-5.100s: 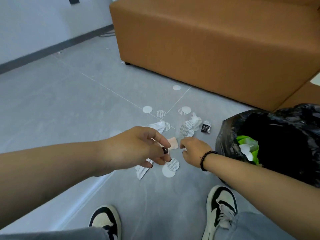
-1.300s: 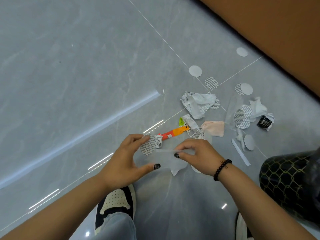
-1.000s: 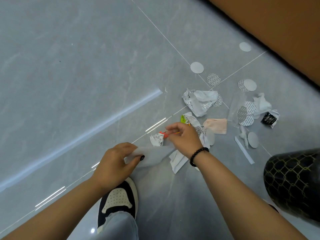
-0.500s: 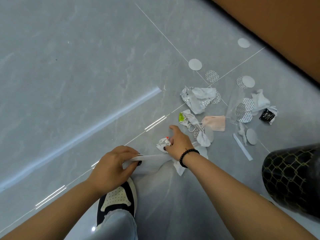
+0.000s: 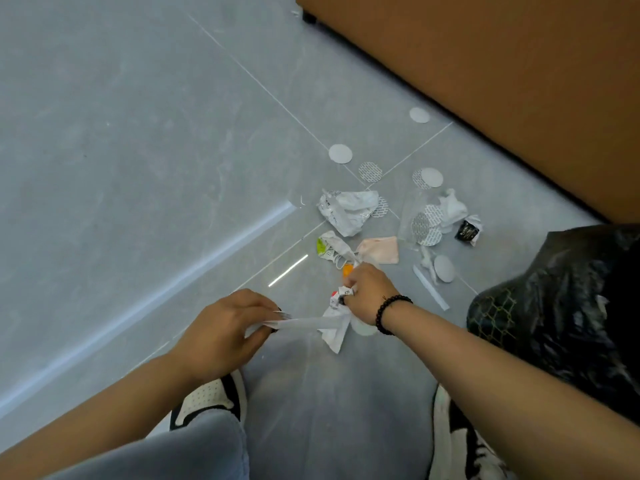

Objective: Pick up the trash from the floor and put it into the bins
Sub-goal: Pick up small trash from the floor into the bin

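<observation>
On the gray floor (image 5: 138, 168), the left hand (image 5: 221, 334) pinches a clear wrapper (image 5: 304, 323). Next, the right hand (image 5: 367, 292) grabs a crumpled paper scrap (image 5: 341, 294). More trash (image 5: 348, 211) lies beyond, near the black bin (image 5: 554, 306).

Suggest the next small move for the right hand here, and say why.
Probably lift the right hand and carry its load to the black-lined bin beside it. Its fingers already curl round a crumpled wrapper, while the left hand pinches a clear plastic sheet, so both seem full.
</observation>
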`<state>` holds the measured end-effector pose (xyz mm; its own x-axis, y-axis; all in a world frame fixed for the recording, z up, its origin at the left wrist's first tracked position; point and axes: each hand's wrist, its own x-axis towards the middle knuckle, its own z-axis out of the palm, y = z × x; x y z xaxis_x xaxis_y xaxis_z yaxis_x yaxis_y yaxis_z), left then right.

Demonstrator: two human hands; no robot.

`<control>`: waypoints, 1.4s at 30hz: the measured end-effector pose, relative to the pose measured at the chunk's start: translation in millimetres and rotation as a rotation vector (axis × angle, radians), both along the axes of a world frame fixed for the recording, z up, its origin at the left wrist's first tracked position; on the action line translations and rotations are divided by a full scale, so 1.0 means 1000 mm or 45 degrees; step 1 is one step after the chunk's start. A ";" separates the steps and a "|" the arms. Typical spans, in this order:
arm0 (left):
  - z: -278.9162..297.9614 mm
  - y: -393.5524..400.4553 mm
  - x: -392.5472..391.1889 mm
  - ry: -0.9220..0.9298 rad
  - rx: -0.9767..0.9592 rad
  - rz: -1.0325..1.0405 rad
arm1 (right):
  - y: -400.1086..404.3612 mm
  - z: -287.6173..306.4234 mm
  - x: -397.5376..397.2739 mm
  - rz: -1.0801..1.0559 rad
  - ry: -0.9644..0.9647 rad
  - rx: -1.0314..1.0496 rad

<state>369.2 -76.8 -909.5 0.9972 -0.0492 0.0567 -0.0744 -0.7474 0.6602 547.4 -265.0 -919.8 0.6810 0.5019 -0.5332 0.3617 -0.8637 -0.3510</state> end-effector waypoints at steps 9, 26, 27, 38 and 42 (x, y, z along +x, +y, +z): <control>0.089 -0.033 0.058 -0.076 0.118 -0.185 | -0.072 0.164 0.020 0.249 -0.207 -0.117; 0.288 -0.036 0.095 -0.258 0.463 -0.113 | -0.291 0.274 0.039 -0.273 -0.458 -0.581; 0.295 -0.044 0.092 -0.283 0.454 -0.148 | -0.293 0.268 0.039 -0.263 -0.441 -0.615; 0.309 -0.133 0.065 -0.624 0.448 -0.581 | -0.259 0.287 0.016 -0.296 -0.498 0.030; 0.315 -0.129 0.067 -0.765 0.440 -0.659 | -0.209 0.317 -0.021 -0.168 -0.460 0.614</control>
